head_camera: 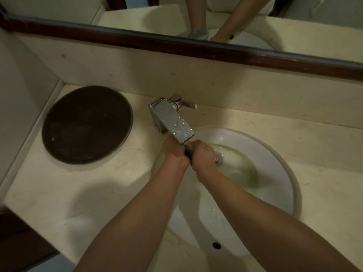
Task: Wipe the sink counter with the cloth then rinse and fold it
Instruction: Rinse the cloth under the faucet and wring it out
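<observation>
A dark grey cloth (pixel 188 153) is bunched tight between my two hands, right under the spout of the chrome faucet (pixel 171 119). My left hand (pixel 175 153) and my right hand (pixel 203 156) are both closed around it, knuckles almost touching, over the back of the white round sink (pixel 275 169). Only a small dark strip of the cloth shows between the fingers. Greenish water lies in the basin around the drain (pixel 219 158). The beige stone counter (pixel 88 193) surrounds the sink.
A round dark brown tray (pixel 87 124) lies on the counter at the left. The faucet lever (pixel 186 104) points right behind the spout. A mirror with a dark wooden frame (pixel 176 44) runs along the back wall. The overflow hole (pixel 216 245) is at the sink's near rim.
</observation>
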`<move>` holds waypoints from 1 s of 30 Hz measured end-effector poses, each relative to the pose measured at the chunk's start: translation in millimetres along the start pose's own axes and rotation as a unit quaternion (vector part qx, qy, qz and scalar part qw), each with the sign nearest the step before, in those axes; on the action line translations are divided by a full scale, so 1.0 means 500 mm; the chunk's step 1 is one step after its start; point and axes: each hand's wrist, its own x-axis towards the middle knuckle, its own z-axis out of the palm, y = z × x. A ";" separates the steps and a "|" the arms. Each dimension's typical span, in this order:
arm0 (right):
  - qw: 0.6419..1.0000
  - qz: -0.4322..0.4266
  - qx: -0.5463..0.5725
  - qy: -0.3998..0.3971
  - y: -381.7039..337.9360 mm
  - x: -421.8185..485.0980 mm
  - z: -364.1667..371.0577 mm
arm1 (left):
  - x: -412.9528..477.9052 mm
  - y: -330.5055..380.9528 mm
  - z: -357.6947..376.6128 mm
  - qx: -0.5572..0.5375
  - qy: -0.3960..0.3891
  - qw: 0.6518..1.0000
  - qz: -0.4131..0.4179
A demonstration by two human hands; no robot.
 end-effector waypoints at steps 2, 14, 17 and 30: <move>1.000 -0.009 0.008 0.028 0.002 0.005 -0.001 | -0.012 -0.001 -0.009 -0.002 -0.053 0.999 0.004; 0.968 0.084 0.237 0.017 -0.004 0.037 -0.073 | -0.011 0.002 -0.047 0.046 -0.119 0.992 -0.024; 0.966 0.152 0.206 -0.040 0.001 0.029 -0.070 | -0.010 0.002 -0.047 0.060 -0.174 0.983 -0.014; 0.956 0.199 0.193 -0.097 -0.004 0.049 0.031 | -0.028 0.032 -0.006 -0.046 -0.046 0.997 0.030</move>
